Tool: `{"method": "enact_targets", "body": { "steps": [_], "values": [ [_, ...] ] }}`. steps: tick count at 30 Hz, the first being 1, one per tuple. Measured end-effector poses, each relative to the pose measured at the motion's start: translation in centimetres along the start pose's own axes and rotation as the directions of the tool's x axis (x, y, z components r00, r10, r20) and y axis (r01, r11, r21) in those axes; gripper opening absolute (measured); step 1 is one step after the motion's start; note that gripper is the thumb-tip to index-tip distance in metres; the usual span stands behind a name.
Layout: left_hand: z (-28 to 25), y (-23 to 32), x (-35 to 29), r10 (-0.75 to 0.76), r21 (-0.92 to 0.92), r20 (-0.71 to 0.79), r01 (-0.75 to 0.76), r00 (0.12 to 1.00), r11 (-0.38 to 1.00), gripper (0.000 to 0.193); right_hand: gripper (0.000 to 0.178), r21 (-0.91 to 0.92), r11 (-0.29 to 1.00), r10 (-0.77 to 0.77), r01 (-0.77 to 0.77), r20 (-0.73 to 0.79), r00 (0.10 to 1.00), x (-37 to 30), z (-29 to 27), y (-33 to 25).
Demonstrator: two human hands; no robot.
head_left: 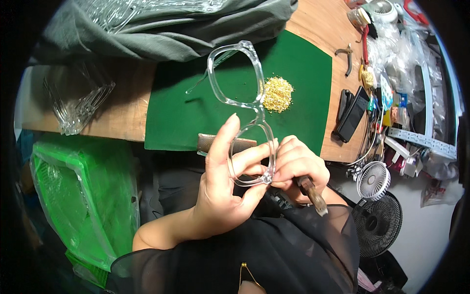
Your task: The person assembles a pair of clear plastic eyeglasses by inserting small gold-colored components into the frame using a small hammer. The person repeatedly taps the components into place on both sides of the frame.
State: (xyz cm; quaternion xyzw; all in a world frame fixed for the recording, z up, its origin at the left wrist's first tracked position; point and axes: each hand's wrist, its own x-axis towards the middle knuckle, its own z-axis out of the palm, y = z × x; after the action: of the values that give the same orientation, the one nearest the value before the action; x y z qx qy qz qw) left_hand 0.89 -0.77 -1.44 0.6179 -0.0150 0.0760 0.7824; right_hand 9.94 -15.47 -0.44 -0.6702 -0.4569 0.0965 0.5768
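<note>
My left hand (223, 183) is closed on a clear plastic eyeglass frame (259, 81), pinching its near end between thumb and fingers. One finger passes behind the near lens opening. The frame stands lengthwise away from me, with its far half above a green mat (181, 117). My right hand (301, 166) is closed round a tool with a worn brown handle (312, 195); the tool's working end is hidden. Its fingertips meet the frame's near corner beside my left thumb. On the mat lies a pile of tiny gold-coloured metal parts (278, 94).
A brown block (227, 144) lies at the mat's near edge. Clear frame pieces (78, 105) rest at the left, more on grey cloth (161, 36). Pliers (348, 60), a black phone (351, 115) and fans (376, 223) are at right; a green crate (88, 196) stands lower left.
</note>
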Motion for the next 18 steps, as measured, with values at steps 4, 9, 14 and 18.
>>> {"method": "enact_targets", "body": {
  "steps": [4,9,14,18],
  "values": [
    [-0.08,-0.15,-0.2,0.018,-0.031,0.001,-0.018,1.0,0.999,0.094,0.018,-0.001,1.0,-0.028,0.028,0.004,1.0,0.05,0.14,0.08],
    [-0.08,-0.13,-0.34,0.017,0.011,-0.006,-0.017,1.0,1.0,0.095,0.018,-0.008,1.0,-0.029,0.029,0.021,0.999,0.18,0.07,-0.07],
    [-0.02,-0.11,-0.32,0.012,0.015,0.005,-0.012,1.0,1.0,0.097,0.017,0.002,0.999,-0.032,0.032,0.041,0.999,0.27,-0.12,-0.02],
    [0.08,-0.21,-0.38,-0.004,0.016,0.007,0.004,1.0,1.0,0.097,0.017,-0.018,1.0,-0.003,0.004,0.084,0.996,0.41,-0.49,-0.33]
  ]
}}
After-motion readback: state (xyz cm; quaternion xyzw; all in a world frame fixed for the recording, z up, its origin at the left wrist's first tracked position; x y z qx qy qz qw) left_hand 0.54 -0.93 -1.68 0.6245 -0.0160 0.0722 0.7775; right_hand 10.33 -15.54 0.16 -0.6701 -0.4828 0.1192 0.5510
